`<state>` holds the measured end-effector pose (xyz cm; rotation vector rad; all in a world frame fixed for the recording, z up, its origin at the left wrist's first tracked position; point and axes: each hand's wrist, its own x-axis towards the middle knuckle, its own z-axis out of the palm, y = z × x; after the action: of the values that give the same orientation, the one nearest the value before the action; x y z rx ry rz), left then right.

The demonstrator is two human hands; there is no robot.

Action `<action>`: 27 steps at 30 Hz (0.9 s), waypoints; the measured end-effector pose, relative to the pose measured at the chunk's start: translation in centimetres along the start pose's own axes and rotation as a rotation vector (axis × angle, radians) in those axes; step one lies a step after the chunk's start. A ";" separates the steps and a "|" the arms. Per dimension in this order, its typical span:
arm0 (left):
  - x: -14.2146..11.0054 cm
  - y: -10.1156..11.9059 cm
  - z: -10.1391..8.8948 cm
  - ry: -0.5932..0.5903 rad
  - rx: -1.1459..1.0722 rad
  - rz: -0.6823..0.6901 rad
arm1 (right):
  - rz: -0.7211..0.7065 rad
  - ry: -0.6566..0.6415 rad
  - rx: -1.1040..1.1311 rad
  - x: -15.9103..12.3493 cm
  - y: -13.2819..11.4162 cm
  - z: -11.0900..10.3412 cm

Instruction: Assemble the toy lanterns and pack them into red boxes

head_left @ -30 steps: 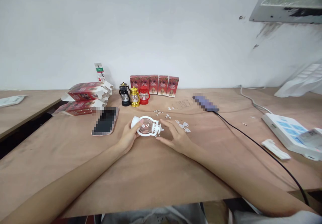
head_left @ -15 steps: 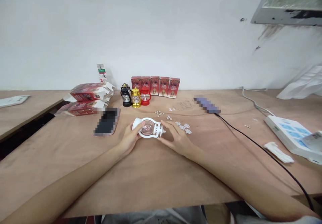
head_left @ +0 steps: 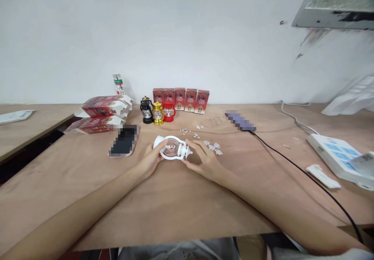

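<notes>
A small white lantern (head_left: 172,149) with a clear globe lies sideways between my hands, its base to the left and its pointed cap to the right. My left hand (head_left: 151,159) is closed around the base, thumb on top. At the cap end, the thumb and fingers of my right hand (head_left: 206,159) grip the lantern from both sides. Just beyond my right fingers are several white tags (head_left: 213,147) and several small round button-like discs (head_left: 184,131). Farther back stand a black lantern (head_left: 147,112), a gold lantern (head_left: 158,114) and a red lantern (head_left: 169,112).
Several red printed boxes (head_left: 191,100) stand against the wall. Flattened red cartons (head_left: 101,114) are stacked at left, beside a phone (head_left: 124,141). A purple device (head_left: 240,122) trails a black cable (head_left: 304,176). On the right sit a white power strip (head_left: 340,156) and a crumpled white piece (head_left: 323,177).
Almost nothing differs. Both hands keep the white lantern in the same place, with only a very slight shift of the right fingers at the cap.
</notes>
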<state>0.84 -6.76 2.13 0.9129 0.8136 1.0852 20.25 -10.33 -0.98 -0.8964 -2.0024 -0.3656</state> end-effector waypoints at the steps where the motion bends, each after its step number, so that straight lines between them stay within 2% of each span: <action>1: 0.0 0.0 0.0 -0.003 -0.004 0.002 | 0.010 -0.010 0.008 0.0 0.0 0.0; 12: 0.0 0.0 0.0 0.029 0.011 0.030 | 0.009 -0.110 -0.001 -0.3 0.8 0.3; 27: 0.1 0.0 -0.1 0.007 -0.028 0.036 | 0.048 -0.044 0.081 0.0 0.9 0.2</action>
<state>0.78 -6.67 2.06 0.9039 0.7888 1.1287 20.77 -9.60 -1.16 -0.9066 -2.0175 -0.2386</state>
